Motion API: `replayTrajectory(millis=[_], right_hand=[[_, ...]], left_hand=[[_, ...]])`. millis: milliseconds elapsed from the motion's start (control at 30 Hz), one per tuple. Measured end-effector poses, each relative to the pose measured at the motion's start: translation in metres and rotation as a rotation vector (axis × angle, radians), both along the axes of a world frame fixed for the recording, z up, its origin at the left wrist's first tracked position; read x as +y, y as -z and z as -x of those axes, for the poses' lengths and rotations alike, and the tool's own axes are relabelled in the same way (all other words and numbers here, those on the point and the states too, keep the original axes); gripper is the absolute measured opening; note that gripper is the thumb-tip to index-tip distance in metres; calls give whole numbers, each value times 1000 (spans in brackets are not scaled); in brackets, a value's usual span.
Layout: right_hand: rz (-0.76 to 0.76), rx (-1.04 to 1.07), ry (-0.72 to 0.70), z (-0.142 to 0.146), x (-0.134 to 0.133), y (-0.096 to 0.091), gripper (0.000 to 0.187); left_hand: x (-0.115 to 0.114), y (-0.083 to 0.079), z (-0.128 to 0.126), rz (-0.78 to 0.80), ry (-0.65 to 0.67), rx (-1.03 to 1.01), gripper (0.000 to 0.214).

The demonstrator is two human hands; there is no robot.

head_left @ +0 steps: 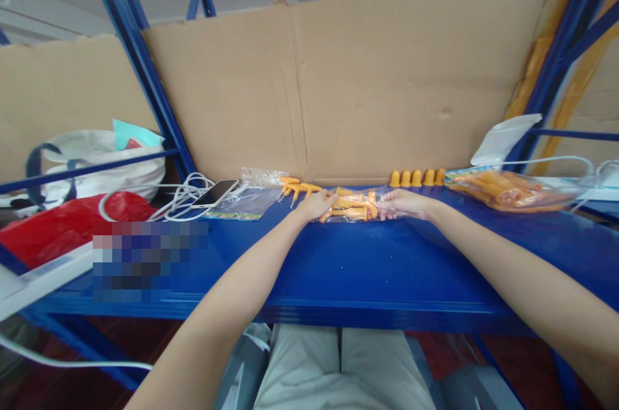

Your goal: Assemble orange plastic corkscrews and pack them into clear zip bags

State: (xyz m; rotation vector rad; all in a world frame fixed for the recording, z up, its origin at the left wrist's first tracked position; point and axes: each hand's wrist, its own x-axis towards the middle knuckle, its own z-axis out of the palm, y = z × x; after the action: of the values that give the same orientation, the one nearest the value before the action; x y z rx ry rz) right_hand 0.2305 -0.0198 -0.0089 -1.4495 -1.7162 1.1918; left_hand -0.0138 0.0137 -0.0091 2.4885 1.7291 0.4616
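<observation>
A clear plastic bag of orange toy pieces (352,205) lies on the blue shelf (348,268) in front of me. My left hand (315,204) grips its left end and my right hand (404,204) grips its right end, fingers curled on the plastic. Loose orange pieces (297,188) lie just left of the bag, next to an empty clear bag (261,176).
Several small orange caps (417,177) stand in a row against the cardboard back wall (338,87). A filled bag of orange parts (507,189) lies at right. A phone (215,192) with white cables, a printed card (242,207), a red bag (62,226) and a white tote (97,162) sit left.
</observation>
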Motion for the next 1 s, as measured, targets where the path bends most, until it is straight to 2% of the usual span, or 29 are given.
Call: replayTrajectory(millis=[133, 233, 333, 433, 500, 600, 800, 867, 1000], right_hand=[[-8, -11, -9, -1, 2, 1, 17], [-6, -27, -10, -2, 3, 1, 14], [3, -22, -27, -5, 4, 0, 17], [71, 40, -42, -8, 4, -5, 31], [137, 94, -63, -11, 4, -10, 39], [197, 151, -106, -13, 0, -18, 45], [192, 176, -129, -12, -8, -26, 52], [155, 166, -131, -10, -9, -25, 49], [-21, 87, -94, -10, -9, -20, 17]], left_hand=[[-9, -2, -4, -37, -52, 11, 46], [-14, -3, -7, -126, -91, 1, 41], [-14, -2, -8, -272, -7, -35, 30], [-10, 0, -7, -391, 142, -56, 25], [-7, 2, -7, -421, 194, -57, 25], [-5, 3, -6, -434, 210, -55, 25], [-3, 4, -7, -409, 186, -46, 23], [-4, 3, -8, -402, 169, -36, 23], [-7, 2, -9, -396, 152, -16, 25]])
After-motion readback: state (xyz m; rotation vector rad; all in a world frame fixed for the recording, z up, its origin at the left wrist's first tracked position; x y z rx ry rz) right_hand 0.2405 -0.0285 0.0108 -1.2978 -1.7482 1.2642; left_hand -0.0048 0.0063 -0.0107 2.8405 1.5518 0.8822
